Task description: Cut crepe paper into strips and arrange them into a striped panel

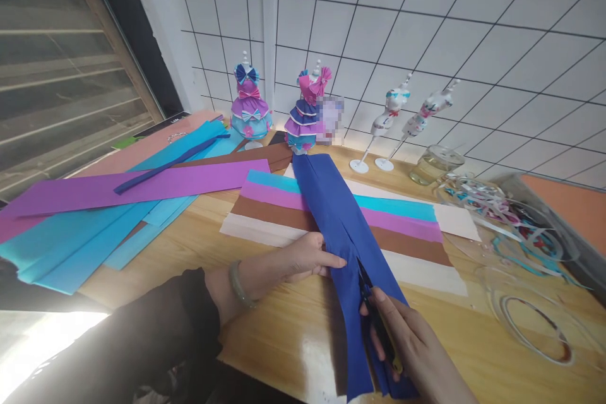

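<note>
A long dark-blue strip of crepe paper [331, 202] runs from the back of the table toward me, slit lengthwise from its near end. My left hand [310, 257] pinches the strip's left edge between thumb and fingers. In my right hand [402, 334] is a pair of scissors [376, 319] with dark blades and a bit of yellow on the handle. The blades lie in the slit, just right of my left thumb. Beneath the blue strip lies a sheet with turquoise, purple, brown and white bands [402, 237].
Purple crepe paper [142, 186] and turquoise strips [89, 237] lie at the left. Two small dressed mannequins [249, 107] and two barer ones [391, 110] stand at the back. A glass jar [435, 164] and tangled ribbons [511, 214] are on the right.
</note>
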The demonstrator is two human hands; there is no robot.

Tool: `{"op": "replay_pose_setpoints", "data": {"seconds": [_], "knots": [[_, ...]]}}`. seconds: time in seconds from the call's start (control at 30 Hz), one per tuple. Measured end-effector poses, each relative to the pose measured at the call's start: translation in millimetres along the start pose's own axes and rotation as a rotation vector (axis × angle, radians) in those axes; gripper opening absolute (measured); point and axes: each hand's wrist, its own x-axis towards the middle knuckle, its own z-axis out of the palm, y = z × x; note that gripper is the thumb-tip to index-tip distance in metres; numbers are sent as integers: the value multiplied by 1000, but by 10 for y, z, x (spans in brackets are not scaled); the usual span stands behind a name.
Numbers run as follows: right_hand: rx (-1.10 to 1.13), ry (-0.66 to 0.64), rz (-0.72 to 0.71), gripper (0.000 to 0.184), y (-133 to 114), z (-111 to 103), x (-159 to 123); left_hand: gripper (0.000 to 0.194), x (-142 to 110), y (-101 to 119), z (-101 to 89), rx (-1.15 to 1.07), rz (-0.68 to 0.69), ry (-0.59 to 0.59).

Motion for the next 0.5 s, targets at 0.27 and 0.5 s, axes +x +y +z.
{"op": "replay_pose_setpoints", "data": {"seconds": [0.27,0.5], "knots": [[27,16,-36,49,-60,33,40,38,-18,52,50,-133,2,5],[-33,35,-48,48,-113,41,19,37,-30,87,75,-161,-12,20]]}}
